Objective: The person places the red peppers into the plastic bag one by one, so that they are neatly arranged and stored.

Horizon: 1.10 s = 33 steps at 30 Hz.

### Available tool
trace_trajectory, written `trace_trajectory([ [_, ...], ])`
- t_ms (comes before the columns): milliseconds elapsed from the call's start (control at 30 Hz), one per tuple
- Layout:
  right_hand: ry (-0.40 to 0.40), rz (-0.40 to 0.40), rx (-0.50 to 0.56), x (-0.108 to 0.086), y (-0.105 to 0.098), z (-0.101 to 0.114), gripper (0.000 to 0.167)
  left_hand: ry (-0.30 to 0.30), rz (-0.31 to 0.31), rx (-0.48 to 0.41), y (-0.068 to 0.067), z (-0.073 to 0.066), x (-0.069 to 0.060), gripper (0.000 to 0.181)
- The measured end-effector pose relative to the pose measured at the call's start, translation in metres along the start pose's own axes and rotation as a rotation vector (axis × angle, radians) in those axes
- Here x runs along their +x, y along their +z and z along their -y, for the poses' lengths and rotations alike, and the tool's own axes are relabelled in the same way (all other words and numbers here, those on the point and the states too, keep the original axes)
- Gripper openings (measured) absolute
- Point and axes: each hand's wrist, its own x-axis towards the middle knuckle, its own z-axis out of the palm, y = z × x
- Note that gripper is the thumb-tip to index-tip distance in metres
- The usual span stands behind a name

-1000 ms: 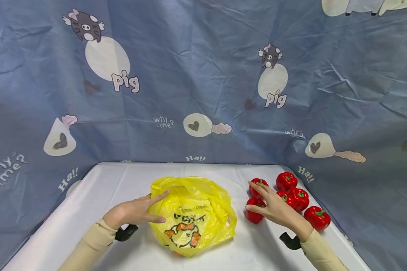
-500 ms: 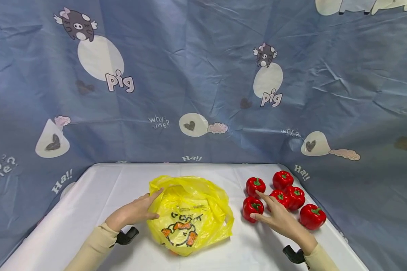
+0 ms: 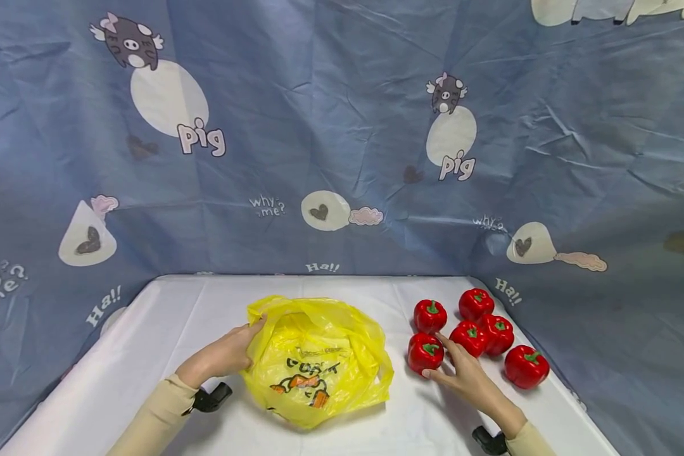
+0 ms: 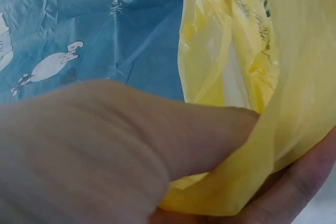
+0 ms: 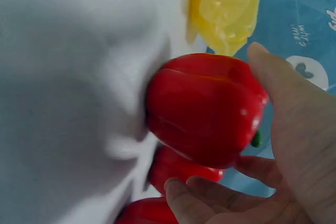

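A yellow plastic bag (image 3: 342,392) with a printed cartoon lies with its mouth open in the middle of the table. My left hand (image 3: 225,354) pinches its left rim; in the left wrist view the thumb (image 4: 210,129) is inside the film and the fingers are outside. At the right, my right hand (image 3: 470,377) is beside the nearest red bell pepper (image 3: 424,354), thumb and fingers spread on either side of it. In the right wrist view that pepper (image 5: 205,108) sits between thumb and fingers; whether both touch it is hard to tell.
Another bell pepper (image 3: 430,315) stands just behind that one. Several more, including a pepper (image 3: 526,366) near the table's right edge, stand to the right. A white cloth covers the table (image 3: 216,297), and a blue printed curtain (image 3: 342,126) encloses the back and sides.
My left hand has closed its thumb and fingers on the bag's rim. My right hand has moved down and nearer to the front pepper. The head view has shifted slightly.
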Motion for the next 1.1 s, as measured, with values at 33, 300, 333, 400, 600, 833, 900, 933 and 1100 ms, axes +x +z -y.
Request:
trace_trajectory([
  [33, -0.009, -0.005, 0.005, 0.001, 0.002, -0.001, 0.092, 0.005, -0.003, 0.005, 0.000, 0.000, 0.000, 0.093],
  [300, -0.025, -0.026, 0.045, 0.012, 0.012, -0.006, 0.086, 0.054, -0.013, 0.014, 0.000, 0.002, -0.003, 0.093],
  [333, -0.018, -0.018, 0.058, 0.015, 0.013, -0.007, 0.084, 0.057, -0.016, 0.013, 0.000, 0.001, -0.003, 0.093],
  [400, 0.011, 0.003, 0.082, 0.019, 0.014, -0.008, 0.082, 0.056, -0.018, 0.008, 0.000, 0.002, -0.004, 0.093],
  [600, 0.129, 0.070, 0.190, 0.027, 0.013, -0.012, 0.083, 0.041, -0.015, 0.014, 0.001, 0.000, -0.002, 0.093],
  [833, 0.143, 0.082, 0.251, 0.026, 0.014, -0.012, 0.083, 0.056, -0.026, 0.027, 0.001, -0.001, -0.001, 0.094],
  [900, 0.141, 0.081, 0.259, 0.025, 0.014, -0.011, 0.083, 0.052, -0.020, 0.019, 0.002, -0.001, -0.001, 0.094],
  [933, 0.138, 0.080, 0.264, 0.024, 0.014, -0.010, 0.083, 0.049, -0.016, 0.015, 0.002, -0.001, -0.001, 0.095],
  [1100, 0.126, 0.060, 0.273, 0.023, 0.018, -0.009, 0.083, 0.045, -0.014, 0.021, 0.002, -0.001, -0.001, 0.094],
])
